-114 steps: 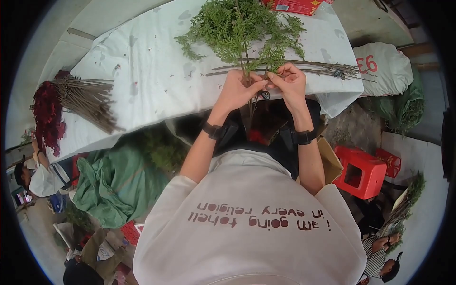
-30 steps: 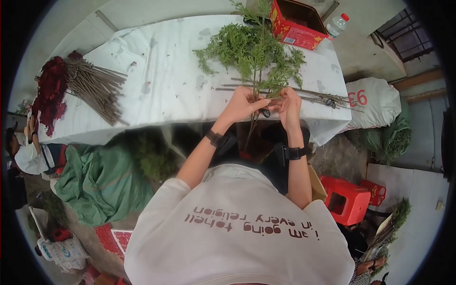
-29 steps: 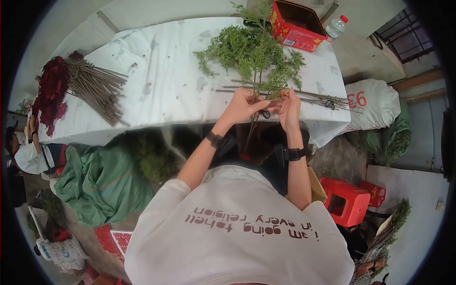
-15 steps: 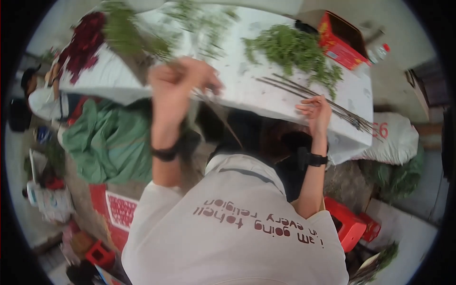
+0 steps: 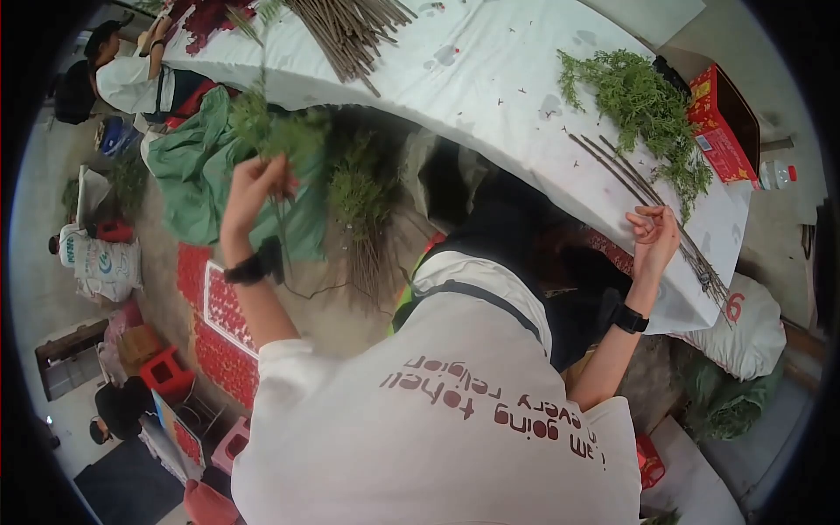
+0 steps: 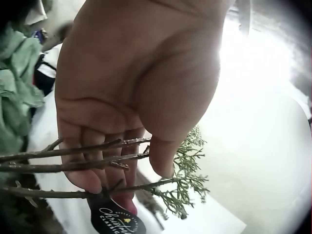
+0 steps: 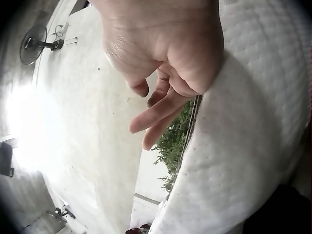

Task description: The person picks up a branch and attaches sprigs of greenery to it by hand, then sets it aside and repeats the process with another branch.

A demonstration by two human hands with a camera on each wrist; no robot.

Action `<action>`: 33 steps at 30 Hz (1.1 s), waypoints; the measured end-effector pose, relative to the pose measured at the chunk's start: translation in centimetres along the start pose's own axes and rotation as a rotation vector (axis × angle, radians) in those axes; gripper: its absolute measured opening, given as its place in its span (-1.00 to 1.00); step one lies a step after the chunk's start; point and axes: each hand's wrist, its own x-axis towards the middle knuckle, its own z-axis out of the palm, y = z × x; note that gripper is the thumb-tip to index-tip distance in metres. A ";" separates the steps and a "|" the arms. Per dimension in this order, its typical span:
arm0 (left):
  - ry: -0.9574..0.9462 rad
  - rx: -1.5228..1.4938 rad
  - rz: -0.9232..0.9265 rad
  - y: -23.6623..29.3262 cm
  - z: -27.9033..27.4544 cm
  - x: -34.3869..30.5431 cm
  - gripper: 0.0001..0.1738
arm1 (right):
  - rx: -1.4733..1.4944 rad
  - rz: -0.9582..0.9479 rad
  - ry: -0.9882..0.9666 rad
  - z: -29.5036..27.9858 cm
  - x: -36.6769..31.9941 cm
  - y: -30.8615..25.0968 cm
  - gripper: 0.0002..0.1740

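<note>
Off the table's left front side, my left hand (image 5: 255, 192) grips a bunch of green sprigs (image 5: 278, 131), blurred in the head view. In the left wrist view, bare stems (image 6: 63, 167) cross under the fingers of the hand (image 6: 141, 73), and a black tag (image 6: 114, 214) hangs beside the fingertips. My right hand (image 5: 654, 241) hangs over the front edge of the table with loosely bent fingers and nothing in them. Thin stems (image 5: 626, 175) and a pile of green foliage (image 5: 643, 105) lie near it. The right wrist view shows that hand (image 7: 165, 58) beside the white tablecloth (image 7: 248, 146).
Brown stems (image 5: 341, 35) with dark red heads (image 5: 199, 24) lie on the table (image 5: 490, 87). A red box (image 5: 719, 127) and a bottle (image 5: 777, 175) stand at its right. Green sacking (image 5: 197, 175) and upright greenery (image 5: 359, 192) are on the floor; a seated person (image 5: 131, 83) is at upper left.
My left hand has carried the sprigs from the table leftward, over the floor. My right hand has let go and stays by the table edge. The head view has turned left.
</note>
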 end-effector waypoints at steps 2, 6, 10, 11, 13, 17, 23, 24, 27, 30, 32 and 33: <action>0.007 0.012 -0.094 -4.3 0.4 0.5 -0.58 | -0.007 -0.005 0.008 0.0 0.0 0.0 -0.69; -0.060 0.106 -0.368 -13.3 -0.3 1.9 -0.57 | -0.032 -0.009 0.020 0.4 0.1 0.1 -0.71; 0.171 0.509 -0.163 -28.5 1.2 4.2 -0.39 | -0.074 -0.004 0.034 0.3 0.1 -0.1 -0.71; 0.311 0.688 -0.001 -31.4 1.0 4.3 -0.31 | -0.083 -0.003 0.033 0.4 0.1 0.0 -0.72; 0.235 0.686 -0.055 -31.6 1.1 4.4 -0.25 | -0.103 0.003 0.041 0.7 0.1 0.2 -0.72; 0.019 0.628 -0.200 -30.8 2.3 5.6 -0.13 | -0.179 -0.017 0.055 1.2 0.2 0.2 -0.73; -0.366 0.451 -0.303 -27.4 6.8 8.1 -0.35 | -0.317 0.002 0.030 2.3 -0.3 -0.3 -0.74; -0.353 0.484 -0.256 -26.0 8.1 8.1 -0.42 | -0.334 0.020 0.029 2.7 -0.3 -0.5 -0.75; -0.420 0.510 -0.157 -19.0 12.1 8.6 -0.50 | -0.371 0.049 -0.044 3.2 -0.4 -0.9 -0.76; -0.527 0.498 -0.113 -10.8 15.3 7.8 -0.52 | -0.476 0.027 -0.131 3.7 -0.8 -1.0 -0.76; -0.640 0.464 -0.074 -6.1 16.9 7.2 -0.55 | -0.461 0.018 -0.116 3.7 -0.9 -0.9 -0.77; -0.693 0.448 -0.058 -4.1 17.6 6.9 -0.56 | -0.450 0.018 -0.129 3.6 -1.0 -0.9 -0.77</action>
